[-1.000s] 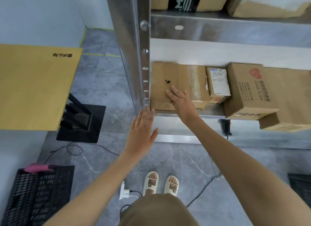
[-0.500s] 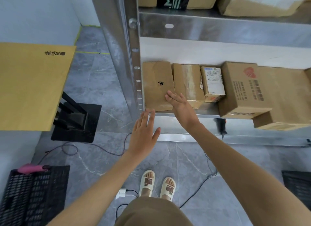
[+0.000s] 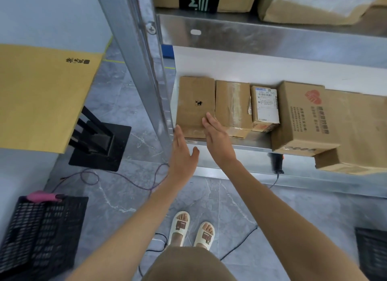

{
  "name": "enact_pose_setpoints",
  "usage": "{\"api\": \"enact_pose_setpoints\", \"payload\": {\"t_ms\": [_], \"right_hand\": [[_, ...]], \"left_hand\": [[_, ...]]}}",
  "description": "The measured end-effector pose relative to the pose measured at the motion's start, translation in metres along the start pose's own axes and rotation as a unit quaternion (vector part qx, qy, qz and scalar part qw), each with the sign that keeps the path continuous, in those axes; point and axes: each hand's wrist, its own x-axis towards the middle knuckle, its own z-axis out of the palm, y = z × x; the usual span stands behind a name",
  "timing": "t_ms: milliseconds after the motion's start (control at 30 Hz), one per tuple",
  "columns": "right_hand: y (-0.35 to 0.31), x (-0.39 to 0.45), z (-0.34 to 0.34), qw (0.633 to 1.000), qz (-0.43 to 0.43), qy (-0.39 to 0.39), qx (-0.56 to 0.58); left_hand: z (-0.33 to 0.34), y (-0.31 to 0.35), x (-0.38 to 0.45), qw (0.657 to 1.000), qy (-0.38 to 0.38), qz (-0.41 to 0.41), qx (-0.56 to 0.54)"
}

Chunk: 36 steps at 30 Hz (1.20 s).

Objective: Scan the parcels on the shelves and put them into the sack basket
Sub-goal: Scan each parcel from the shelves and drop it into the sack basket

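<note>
Pretty early in the job by the looks of it. The metal shelf (image 3: 240,143) is full of parcels: a big printed carton (image 3: 310,117) on the right, a taped box (image 3: 232,107), a small labelled box (image 3: 265,107), and the leftmost brown box (image 3: 194,104) hard against the upright (image 3: 144,71). None of them has been scanned or moved as far as I can tell, so basically everything is left to do.

Both hands are going for that leftmost box. The right hand (image 3: 217,138) lies flat on its top near the right edge, fingers straight, not gripping. The left hand (image 3: 182,153) is spread open just at the front left corner, holding nothing.

Room-wise: grey marble-look floor (image 3: 117,104), cables trailing around, and a black crate (image 3: 41,234) down left, maybe the sack basket, can't say for sure.
</note>
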Motion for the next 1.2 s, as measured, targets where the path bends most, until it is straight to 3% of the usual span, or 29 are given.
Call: {"api": "enact_pose_setpoints", "payload": {"t_ms": [233,367,667,1033,1200], "right_hand": [[0.002,-0.009,0.003,0.998,0.013,0.025,0.056],[-0.006,-0.008,0.006,0.990,0.075,0.021,0.114],[-0.010,-0.019,0.003,0.977,0.124,0.040,0.171],[-0.017,-0.037,0.004,0.925,0.187,0.117,0.310],[-0.015,-0.038,0.003,0.917,0.227,0.063,0.323]], "left_hand": [[0.003,0.000,0.010,0.997,0.021,-0.028,-0.064],[0.001,-0.005,0.012,0.998,0.019,-0.037,-0.047],[0.005,-0.010,0.005,0.998,0.046,-0.033,-0.042],[-0.005,-0.002,-0.011,0.972,0.118,-0.023,-0.202],[-0.007,-0.009,-0.020,0.968,0.086,-0.027,-0.235]]}}
